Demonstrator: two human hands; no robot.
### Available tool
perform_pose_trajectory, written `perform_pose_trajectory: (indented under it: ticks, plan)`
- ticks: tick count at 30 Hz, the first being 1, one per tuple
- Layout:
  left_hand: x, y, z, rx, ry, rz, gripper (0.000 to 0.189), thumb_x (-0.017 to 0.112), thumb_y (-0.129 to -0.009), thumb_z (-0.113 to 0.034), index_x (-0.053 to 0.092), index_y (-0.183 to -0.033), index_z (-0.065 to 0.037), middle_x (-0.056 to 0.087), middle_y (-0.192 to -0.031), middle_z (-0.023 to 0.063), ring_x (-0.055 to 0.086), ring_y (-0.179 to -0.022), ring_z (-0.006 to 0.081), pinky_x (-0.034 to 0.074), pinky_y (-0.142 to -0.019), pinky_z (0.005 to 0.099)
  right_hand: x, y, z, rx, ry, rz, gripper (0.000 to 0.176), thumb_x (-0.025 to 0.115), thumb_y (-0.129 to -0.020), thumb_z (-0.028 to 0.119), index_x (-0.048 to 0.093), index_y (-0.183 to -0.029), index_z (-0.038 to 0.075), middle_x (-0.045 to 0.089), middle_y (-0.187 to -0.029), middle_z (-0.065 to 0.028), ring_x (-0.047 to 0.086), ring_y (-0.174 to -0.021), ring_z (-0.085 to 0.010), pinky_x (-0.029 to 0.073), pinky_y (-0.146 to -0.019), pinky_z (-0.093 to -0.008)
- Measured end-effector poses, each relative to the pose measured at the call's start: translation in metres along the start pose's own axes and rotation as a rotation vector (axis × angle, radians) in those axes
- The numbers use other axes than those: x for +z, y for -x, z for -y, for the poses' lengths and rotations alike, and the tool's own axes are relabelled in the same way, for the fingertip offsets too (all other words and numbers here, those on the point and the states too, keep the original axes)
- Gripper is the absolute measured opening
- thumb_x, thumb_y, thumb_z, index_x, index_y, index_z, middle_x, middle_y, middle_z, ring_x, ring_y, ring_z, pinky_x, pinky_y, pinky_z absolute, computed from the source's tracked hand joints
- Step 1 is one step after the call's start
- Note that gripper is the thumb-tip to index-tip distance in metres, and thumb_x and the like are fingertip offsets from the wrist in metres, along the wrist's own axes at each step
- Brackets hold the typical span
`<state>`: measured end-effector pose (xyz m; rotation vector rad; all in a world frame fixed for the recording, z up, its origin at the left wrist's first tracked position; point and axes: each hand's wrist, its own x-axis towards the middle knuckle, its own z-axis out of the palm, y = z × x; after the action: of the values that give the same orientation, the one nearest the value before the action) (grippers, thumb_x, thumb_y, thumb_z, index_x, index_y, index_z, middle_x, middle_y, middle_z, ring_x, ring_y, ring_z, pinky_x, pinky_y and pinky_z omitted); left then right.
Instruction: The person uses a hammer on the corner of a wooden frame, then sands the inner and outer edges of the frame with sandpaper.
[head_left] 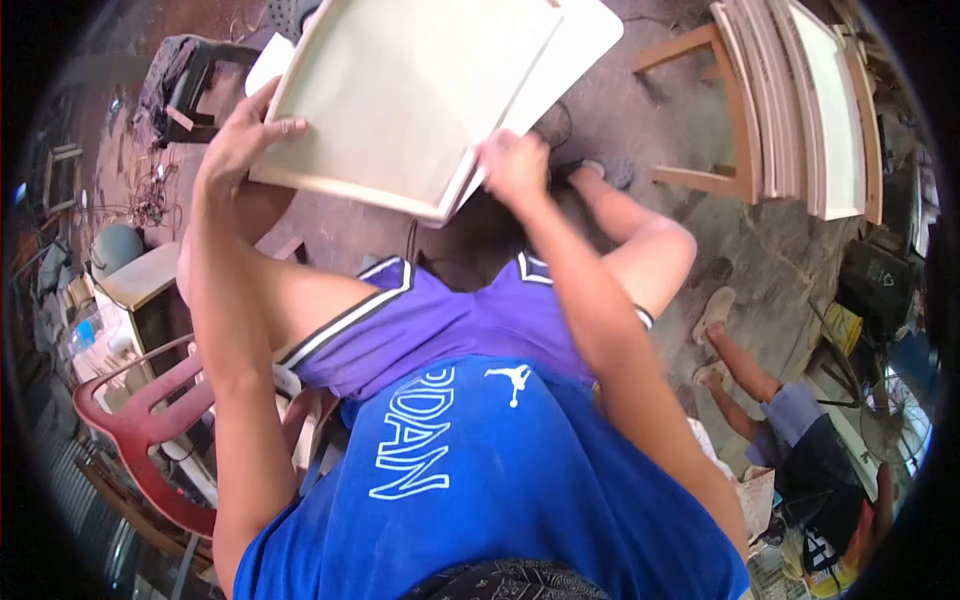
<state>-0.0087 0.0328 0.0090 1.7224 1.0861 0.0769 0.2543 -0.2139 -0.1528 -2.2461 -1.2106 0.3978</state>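
Note:
A shallow, pale wooden tray [400, 100] with a raised rim lies tilted in front of my knees. My left hand [238, 140] grips its left edge, with the thumb over the rim and the other fingers partly hidden along the side. At the near right corner, my right hand [515, 168] is closed against the outer edge of the rim. Some motion blurs its fingers, and whatever they may hold is hidden. Beneath the tray, a white flat surface [585, 55] shows at the right and as a small piece at the left.
Several similar panels [790, 110] stand stacked on edge by a wooden frame [735, 120] at the right. A red plastic chair [135, 430] is at the left. Another person [800, 430] sits at the lower right near a fan [895, 430]. A dark stool [200, 90] stands at the upper left.

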Motion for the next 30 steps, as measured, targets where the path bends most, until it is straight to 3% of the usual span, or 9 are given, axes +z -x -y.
perform_pose_trajectory:
  ticks: [4,6,8,14,18,20,21,23,30]
  plan:
    - [-0.003,-0.005,-0.003,-0.073,0.024,0.01,0.083,0.082,-0.084,-0.01,0.043,-0.157,-0.002,0.059,-0.144,0.0147,0.056,-0.13,0.025,0.04,-0.113,0.0373,-0.007,0.014,0.008,0.058,-0.309,0.08,0.025,0.081,-0.081,0.026,0.076,-0.085,0.002,0.072,-0.07,-0.0193,0.073,-0.064,-0.0273,0.06,-0.073,-0.0429]
    - [0.0,-0.002,-0.01,-0.08,-0.058,-0.011,0.083,0.082,-0.084,-0.009,0.042,-0.157,-0.003,0.059,-0.144,0.0153,0.058,-0.128,0.0243,0.041,-0.113,0.0372,-0.015,-0.033,-0.01,0.278,-0.258,0.135,0.022,0.079,-0.082,0.022,0.076,-0.091,0.002,0.074,-0.083,-0.0241,0.075,-0.086,-0.0381,0.057,-0.083,-0.0477]
    - [0.003,0.004,-0.017,-0.097,0.11,0.027,0.083,0.081,-0.084,-0.009,0.042,-0.157,-0.002,0.059,-0.144,0.0163,0.058,-0.128,0.0244,0.041,-0.113,0.0374,-0.034,-0.07,-0.007,0.54,-0.553,0.119,0.024,0.078,-0.082,0.025,0.076,-0.092,0.002,0.074,-0.08,-0.0226,0.075,-0.079,-0.0374,0.057,-0.08,-0.0478]
    - [-0.002,0.01,-0.008,0.048,0.037,0.021,0.076,0.08,-0.084,-0.018,0.048,-0.15,0.004,0.062,-0.14,0.0177,0.057,-0.128,0.026,0.041,-0.112,0.0372,-0.035,-0.032,0.014,0.579,-0.543,0.198,0.022,0.079,-0.081,0.021,0.074,-0.091,0.002,0.073,-0.076,-0.0205,0.075,-0.069,-0.033,0.058,-0.071,-0.0424]
    - [0.017,0.067,0.007,0.095,0.568,-0.167,0.083,0.078,-0.087,-0.024,0.04,-0.156,0.001,0.046,-0.156,0.0204,0.046,-0.142,0.0273,0.035,-0.119,0.0391,-0.022,-0.024,0.003,0.506,-0.498,0.142,0.024,0.079,-0.081,0.022,0.072,-0.091,0.001,0.074,-0.078,-0.0204,0.075,-0.073,-0.0329,0.059,-0.072,-0.0429]
    - [0.025,0.094,0.037,0.128,-0.563,-0.412,0.077,0.075,-0.09,-0.022,0.039,-0.155,-0.002,0.049,-0.152,0.0182,0.049,-0.139,0.03,0.034,-0.121,0.0445,-0.019,-0.023,0.003,0.536,-0.525,0.147,0.025,0.079,-0.081,0.023,0.072,-0.092,0.001,0.074,-0.079,-0.0206,0.075,-0.075,-0.0336,0.058,-0.074,-0.0437]
    - [0.039,0.097,0.049,0.14,-0.574,-0.407,0.077,0.075,-0.09,-0.022,0.039,-0.155,-0.002,0.049,-0.152,0.0182,0.049,-0.139,0.03,0.034,-0.121,0.0445,-0.015,-0.024,-0.001,0.526,-0.517,0.141,0.026,0.079,-0.081,0.024,0.072,-0.092,0.002,0.075,-0.081,-0.0209,0.075,-0.079,-0.0346,0.058,-0.077,-0.0443]
    - [0.082,0.099,0.058,0.265,1.117,-0.424,0.072,0.073,-0.092,-0.02,0.038,-0.152,-0.001,0.052,-0.146,0.0154,0.051,-0.136,0.0298,0.035,-0.121,0.047,-0.009,-0.022,-0.007,0.505,-0.503,0.133,0.026,0.079,-0.081,0.025,0.072,-0.092,0.003,0.075,-0.084,-0.0211,0.075,-0.082,-0.0355,0.058,-0.079,-0.045]
    - [0.131,0.073,0.036,-0.131,0.528,-0.585,0.049,0.072,-0.098,-0.022,0.053,-0.134,0.006,0.064,-0.123,0.0138,0.063,-0.108,0.0231,0.053,-0.091,0.0357,-0.023,-0.014,0.006,0.522,-0.591,0.258,0.027,0.081,-0.081,0.026,0.072,-0.09,0.002,0.075,-0.083,-0.0185,0.076,-0.083,-0.0295,0.058,-0.076,-0.0417]
